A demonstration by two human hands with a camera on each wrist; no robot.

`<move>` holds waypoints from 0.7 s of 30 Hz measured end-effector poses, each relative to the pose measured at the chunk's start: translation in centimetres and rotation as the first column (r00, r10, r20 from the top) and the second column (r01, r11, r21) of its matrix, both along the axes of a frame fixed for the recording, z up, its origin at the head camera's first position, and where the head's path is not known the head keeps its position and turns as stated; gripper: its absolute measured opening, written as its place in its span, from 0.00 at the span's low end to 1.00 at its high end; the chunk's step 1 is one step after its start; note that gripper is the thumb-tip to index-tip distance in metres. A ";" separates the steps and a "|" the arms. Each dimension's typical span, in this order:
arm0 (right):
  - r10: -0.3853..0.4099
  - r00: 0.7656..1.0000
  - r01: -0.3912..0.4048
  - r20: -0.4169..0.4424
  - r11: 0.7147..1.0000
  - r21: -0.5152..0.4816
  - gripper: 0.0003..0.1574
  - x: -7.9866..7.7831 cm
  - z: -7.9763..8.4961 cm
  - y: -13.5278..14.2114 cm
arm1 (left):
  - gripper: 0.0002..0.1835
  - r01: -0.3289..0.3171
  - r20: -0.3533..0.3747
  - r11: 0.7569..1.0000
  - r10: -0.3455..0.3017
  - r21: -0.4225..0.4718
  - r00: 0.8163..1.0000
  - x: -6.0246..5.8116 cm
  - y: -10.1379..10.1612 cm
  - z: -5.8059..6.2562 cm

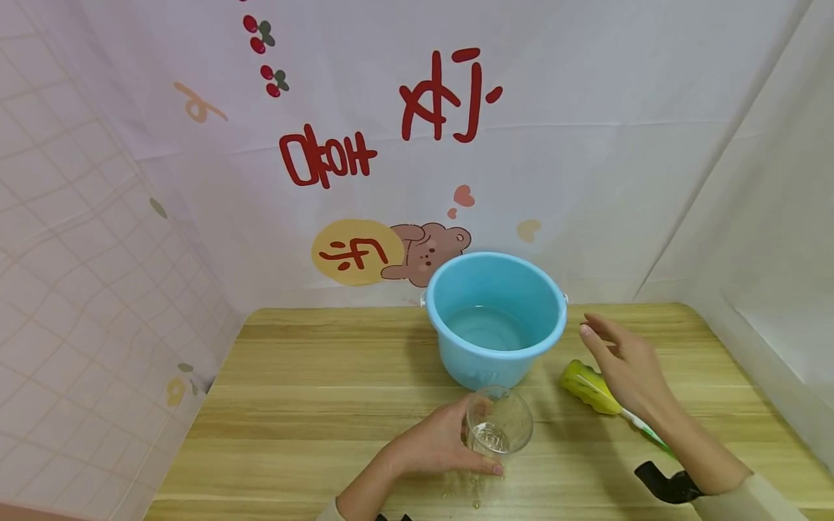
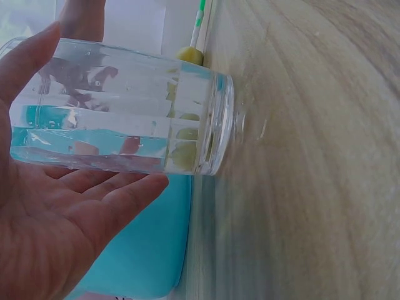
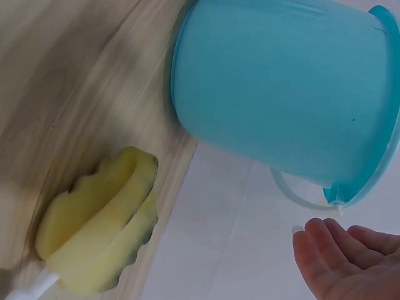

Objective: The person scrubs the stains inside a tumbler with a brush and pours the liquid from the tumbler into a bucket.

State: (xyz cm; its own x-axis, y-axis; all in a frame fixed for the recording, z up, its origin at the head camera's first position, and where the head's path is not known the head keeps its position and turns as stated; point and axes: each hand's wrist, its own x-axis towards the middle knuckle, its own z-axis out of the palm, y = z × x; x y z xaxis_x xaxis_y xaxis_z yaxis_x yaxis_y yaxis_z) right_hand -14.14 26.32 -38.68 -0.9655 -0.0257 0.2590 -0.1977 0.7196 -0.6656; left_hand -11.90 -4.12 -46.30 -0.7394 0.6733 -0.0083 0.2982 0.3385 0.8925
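Observation:
My left hand [image 1: 433, 443] holds a clear drinking glass [image 1: 516, 420] near the front of the table, thumb on one side and fingers on the other. In the left wrist view the glass [image 2: 112, 94] has wet walls and its base is close to the tabletop; whether it touches is hard to tell. My right hand [image 1: 630, 367] hovers empty to the right of a light-blue bucket [image 1: 472, 358], fingers loosely bent. Below that hand lies a yellow sponge bottle brush [image 3: 106, 231] with a white and green handle, partly hidden by the forearm in the head view.
The bucket has some water [image 1: 485, 329] in its bottom and stands near the back of the wooden table [image 1: 313, 405]. Water drops [image 1: 476, 504] dot the wood by the glass. White printed cloth [image 1: 573, 166] hangs behind and at both sides.

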 end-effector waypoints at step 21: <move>-0.038 0.997 0.045 0.070 0.994 -0.101 0.39 -2.7 -0.4 -2.3 | 0.45 0.007 0.021 1.000 -0.008 0.028 1.000 0.1 -0.1 -0.2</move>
